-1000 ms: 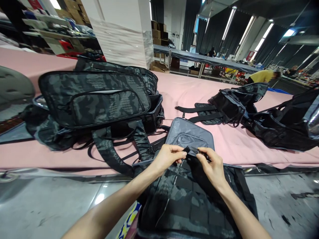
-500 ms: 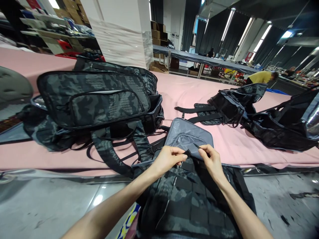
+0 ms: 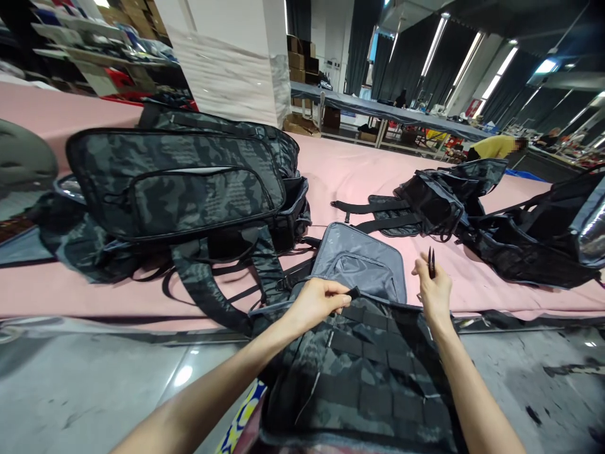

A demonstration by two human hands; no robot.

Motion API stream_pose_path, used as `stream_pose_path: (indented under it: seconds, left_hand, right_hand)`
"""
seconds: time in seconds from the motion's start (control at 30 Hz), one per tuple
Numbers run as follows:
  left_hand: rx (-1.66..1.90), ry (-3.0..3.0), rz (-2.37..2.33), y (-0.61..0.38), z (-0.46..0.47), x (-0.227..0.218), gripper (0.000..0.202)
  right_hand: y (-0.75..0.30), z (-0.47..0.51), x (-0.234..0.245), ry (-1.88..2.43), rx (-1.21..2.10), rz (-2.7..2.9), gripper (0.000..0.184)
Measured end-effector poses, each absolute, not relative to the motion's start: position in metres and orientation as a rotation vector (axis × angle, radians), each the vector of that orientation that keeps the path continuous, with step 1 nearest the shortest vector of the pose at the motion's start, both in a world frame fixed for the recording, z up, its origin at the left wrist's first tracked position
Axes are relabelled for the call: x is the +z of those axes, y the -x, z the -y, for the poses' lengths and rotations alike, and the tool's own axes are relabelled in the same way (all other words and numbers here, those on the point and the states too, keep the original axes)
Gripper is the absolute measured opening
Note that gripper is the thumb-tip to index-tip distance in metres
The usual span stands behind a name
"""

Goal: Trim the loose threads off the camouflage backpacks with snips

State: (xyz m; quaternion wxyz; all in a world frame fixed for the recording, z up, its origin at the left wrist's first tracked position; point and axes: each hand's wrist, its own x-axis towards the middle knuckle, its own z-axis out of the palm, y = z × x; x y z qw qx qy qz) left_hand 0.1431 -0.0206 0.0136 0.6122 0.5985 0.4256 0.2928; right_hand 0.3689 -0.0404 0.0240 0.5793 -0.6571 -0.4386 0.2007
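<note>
A dark camouflage backpack (image 3: 363, 372) lies in front of me, its grey-lined flap (image 3: 359, 261) folded open onto the pink table (image 3: 359, 176). My left hand (image 3: 316, 302) pinches a small black tab at the backpack's upper edge. My right hand (image 3: 432, 287) is raised just right of the flap, fingers closed on small dark snips (image 3: 431, 261) that point upward.
A large camouflage bag (image 3: 174, 183) lies at the left of the table with straps trailing toward me. More dark bags (image 3: 439, 198) (image 3: 543, 243) lie at the right. A person in yellow (image 3: 496, 146) bends over beyond the table. Shelves and a wrapped pillar (image 3: 231, 63) stand behind.
My right hand has lifted off the backpack's edge and moved right and up with the snips. My left hand has kept its pinch on the tab.
</note>
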Motion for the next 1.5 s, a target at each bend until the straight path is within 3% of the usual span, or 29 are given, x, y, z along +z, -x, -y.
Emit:
stream_pose_path:
  seconds: [0.1, 0.23, 0.47, 0.53, 0.67, 0.73, 0.83, 1.03, 1.27, 1.5]
  left_hand:
    - [0.653, -1.454, -0.979, -0.147, 0.02, 0.015, 0.02]
    - [0.711, -1.796, -1.027, -0.149, 0.024, 0.019, 0.016]
    - [0.959, -2.196, -1.052, -0.144, 0.032, 0.009, 0.012]
    - [0.974, -2.163, -1.081, -0.143, 0.032, 0.011, 0.011]
    - [0.956, -2.047, -1.152, -0.147, 0.032, 0.02, 0.011]
    - [0.943, -1.952, -1.176, -0.149, 0.032, 0.023, 0.011]
    - [0.897, -1.642, -1.141, -0.151, 0.029, 0.024, 0.008]
    - [0.787, -1.014, -0.931, -0.144, 0.019, 0.024, 0.022]
    - [0.782, -0.987, -0.866, -0.142, 0.02, 0.023, 0.026]
    - [0.773, -0.988, -0.886, -0.139, 0.02, 0.025, 0.027]
  right_hand:
    - [-0.354, 0.05, 0.025, 1.512, 0.445, 1.329, 0.034]
    - [-0.311, 0.061, 0.025, 1.365, 0.66, 1.736, 0.011]
    - [-0.321, 0.061, 0.029, 1.249, 1.066, 1.37, 0.027]
    - [-0.334, 0.061, 0.029, 1.314, 0.998, 1.253, 0.033]
    - [-0.337, 0.069, 0.025, 1.68, 0.487, 1.521, 0.033]
    - [-0.328, 0.076, 0.022, 1.714, 0.268, 1.694, 0.041]
    - [-0.315, 0.083, 0.02, 1.617, 0.127, 1.834, 0.036]
    - [-0.319, 0.078, 0.015, 1.635, 0.241, 1.651, 0.025]
    - [-0.315, 0.074, 0.009, 1.509, 0.199, 1.754, 0.021]
    - [-0.312, 0.072, 0.012, 1.478, 0.464, 1.485, 0.02]
